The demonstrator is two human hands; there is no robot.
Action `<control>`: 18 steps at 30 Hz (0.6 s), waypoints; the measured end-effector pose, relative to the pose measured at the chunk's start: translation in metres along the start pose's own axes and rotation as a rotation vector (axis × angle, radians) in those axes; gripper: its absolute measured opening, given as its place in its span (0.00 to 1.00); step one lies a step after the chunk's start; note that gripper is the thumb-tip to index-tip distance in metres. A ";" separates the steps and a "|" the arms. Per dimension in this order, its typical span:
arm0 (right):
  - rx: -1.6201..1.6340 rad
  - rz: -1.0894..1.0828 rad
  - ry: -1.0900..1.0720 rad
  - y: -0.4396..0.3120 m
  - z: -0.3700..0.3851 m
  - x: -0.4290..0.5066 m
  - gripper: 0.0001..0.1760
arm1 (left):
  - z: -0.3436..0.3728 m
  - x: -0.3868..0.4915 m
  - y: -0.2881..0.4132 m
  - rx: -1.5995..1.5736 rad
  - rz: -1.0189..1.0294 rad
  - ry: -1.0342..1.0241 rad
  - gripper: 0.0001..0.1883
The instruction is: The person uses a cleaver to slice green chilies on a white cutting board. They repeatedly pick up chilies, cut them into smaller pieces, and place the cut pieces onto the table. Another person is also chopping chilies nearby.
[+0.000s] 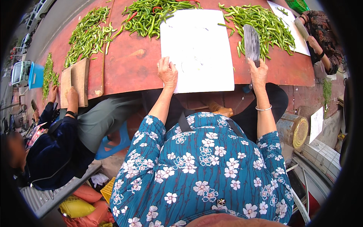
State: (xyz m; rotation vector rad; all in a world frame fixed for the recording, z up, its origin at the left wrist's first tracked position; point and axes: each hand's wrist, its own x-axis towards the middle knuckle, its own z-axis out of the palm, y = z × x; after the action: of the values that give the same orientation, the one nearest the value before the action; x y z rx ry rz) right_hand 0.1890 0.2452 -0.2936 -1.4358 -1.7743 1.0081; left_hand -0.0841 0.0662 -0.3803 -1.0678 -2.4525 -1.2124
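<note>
My right hand [258, 72] grips a cleaver [251, 42] by its dark handle, with the broad, wet-looking blade pointing away from me. The blade hangs over the near-left part of a heap of cut green chili peppers [269, 28]. Curled at the left edge of a white cutting board [197, 51] is my left hand [167, 72]; whether its fingers pinch anything is hidden. Small dark marks and scraps lie on the board. Beyond its far-left corner, whole green peppers [147, 21] are piled with a few red ones among them.
The red tabletop [127, 73] ends just before my lap. To the left, a co-worker's hand [73, 98] holds a knife upright on a wooden board [82, 82], near more peppers [90, 34]. At the right, another person holds a cleaver [301, 28]. A rusty can [292, 129] stands right of my legs.
</note>
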 end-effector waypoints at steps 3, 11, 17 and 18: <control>0.192 -0.070 -0.158 -0.001 0.011 -0.037 0.11 | 0.009 0.030 -0.007 0.138 0.092 -0.016 0.17; -0.171 -0.146 -0.333 -0.002 0.032 -0.100 0.19 | 0.023 0.133 -0.049 0.407 0.185 -0.410 0.15; -0.202 -0.191 -0.364 -0.001 0.032 -0.097 0.18 | 0.025 0.138 -0.055 0.440 0.000 -0.401 0.16; -0.208 -0.191 -0.366 -0.001 0.032 -0.097 0.18 | 0.024 0.134 -0.056 0.430 0.017 -0.387 0.15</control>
State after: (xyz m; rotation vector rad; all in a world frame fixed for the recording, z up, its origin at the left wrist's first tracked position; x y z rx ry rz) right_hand 0.1812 0.1448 -0.3099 -1.2252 -2.2910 1.0599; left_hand -0.2158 0.1313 -0.3671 -1.2729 -2.7917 -0.4581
